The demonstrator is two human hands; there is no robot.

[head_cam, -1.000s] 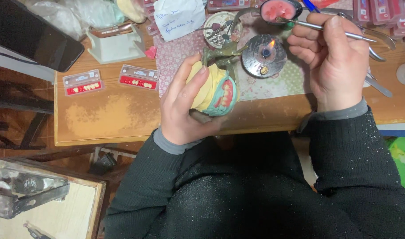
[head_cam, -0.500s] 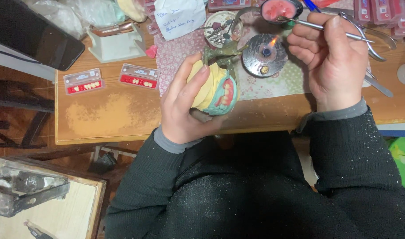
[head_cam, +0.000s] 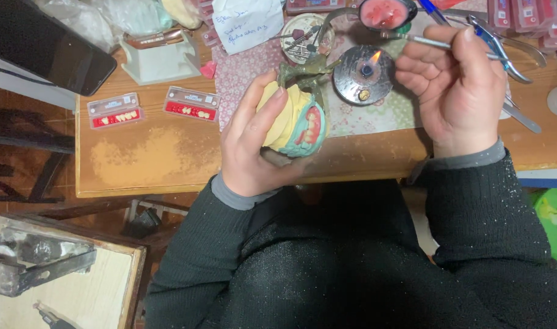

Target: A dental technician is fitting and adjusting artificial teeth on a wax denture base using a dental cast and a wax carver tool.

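Observation:
My left hand (head_cam: 254, 146) grips a yellow dental model (head_cam: 293, 119) with a teal band and a row of teeth, mounted on a greenish metal frame (head_cam: 306, 70), at the table's front edge. My right hand (head_cam: 455, 91) holds a thin metal instrument (head_cam: 424, 41) like a pen; its tip reaches toward a small dish of pink wax (head_cam: 385, 13). Between the hands stands a round metal burner (head_cam: 363, 76) with a small flame.
Two flat cards of artificial teeth (head_cam: 192, 105) (head_cam: 114, 111) lie on the wooden table (head_cam: 144, 158) at left. A white holder (head_cam: 159, 55), a dark phone (head_cam: 44, 49), a paper note (head_cam: 248, 21), metal pliers (head_cam: 504, 45) and red boxes (head_cam: 522, 12) sit at the back.
My right hand has shifted the instrument's tip slightly left toward the pink wax dish. The left hand and model stay put.

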